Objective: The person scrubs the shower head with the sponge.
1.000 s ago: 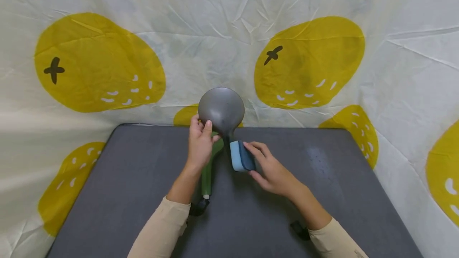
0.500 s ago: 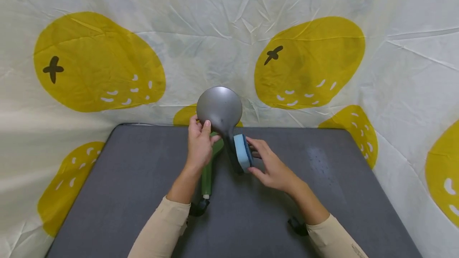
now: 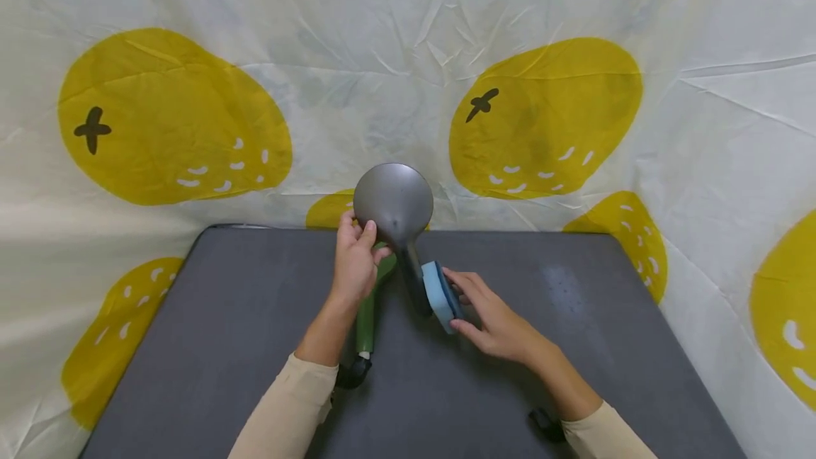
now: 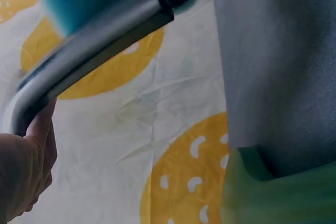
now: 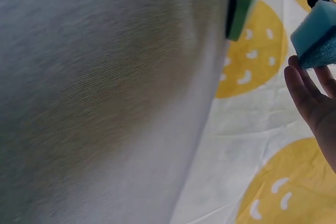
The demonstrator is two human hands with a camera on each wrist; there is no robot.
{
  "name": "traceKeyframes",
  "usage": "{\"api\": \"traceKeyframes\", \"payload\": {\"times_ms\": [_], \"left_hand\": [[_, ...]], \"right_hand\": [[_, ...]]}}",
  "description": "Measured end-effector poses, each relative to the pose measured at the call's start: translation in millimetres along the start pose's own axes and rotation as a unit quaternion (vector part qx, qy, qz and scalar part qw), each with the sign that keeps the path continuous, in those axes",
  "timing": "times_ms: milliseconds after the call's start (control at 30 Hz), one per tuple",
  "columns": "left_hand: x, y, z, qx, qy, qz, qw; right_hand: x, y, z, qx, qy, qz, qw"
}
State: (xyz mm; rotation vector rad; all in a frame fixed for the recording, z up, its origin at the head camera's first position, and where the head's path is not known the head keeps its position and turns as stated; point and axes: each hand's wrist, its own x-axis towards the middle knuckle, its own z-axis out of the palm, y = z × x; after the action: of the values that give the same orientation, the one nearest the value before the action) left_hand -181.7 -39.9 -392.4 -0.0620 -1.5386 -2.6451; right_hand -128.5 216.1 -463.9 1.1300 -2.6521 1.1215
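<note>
In the head view, my left hand (image 3: 357,261) holds a grey handheld shower head (image 3: 393,200) by the rim of its round head, thumb on the near face. Its handle slants down to the right; in the left wrist view the handle (image 4: 94,45) ends in a black threaded tip. My right hand (image 3: 503,321) pinches a sponge (image 3: 440,296), light blue on one side and dark blue on the other. The light blue side lies against the lower handle. In the right wrist view the sponge (image 5: 315,32) is partly cut off by the frame edge.
A green long-handled thing (image 3: 365,324) with a pale tip lies on the dark grey table (image 3: 268,317), partly behind my left hand. A whitish mark (image 3: 567,289) is on the table at right. White cloth (image 3: 370,105) with yellow fruit shapes hangs behind and beside the table.
The sponge has tilted and shifted right and down along the handle to its lower end. The left hand keeps its hold on the shower head, which has hardly moved.
</note>
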Motion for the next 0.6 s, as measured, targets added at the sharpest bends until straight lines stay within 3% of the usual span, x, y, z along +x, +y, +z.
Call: {"api": "traceKeyframes", "payload": {"times_ms": [367, 467, 600], "left_hand": [[-2.6, -3.3, -1.8, 0.021, -0.015, -0.012, 0.9996], [-2.2, -2.1, -1.9, 0.032, -0.008, -0.010, 0.9994], [1.5, -1.5, -3.6, 0.043, 0.013, -0.012, 0.9989]], "right_hand": [[24, -17, -6, 0.005, 0.052, -0.001, 0.999], [27, -18, -5, -0.049, 0.080, -0.019, 0.995], [22, -16, -2, -0.148, 0.089, -0.059, 0.983]]}}
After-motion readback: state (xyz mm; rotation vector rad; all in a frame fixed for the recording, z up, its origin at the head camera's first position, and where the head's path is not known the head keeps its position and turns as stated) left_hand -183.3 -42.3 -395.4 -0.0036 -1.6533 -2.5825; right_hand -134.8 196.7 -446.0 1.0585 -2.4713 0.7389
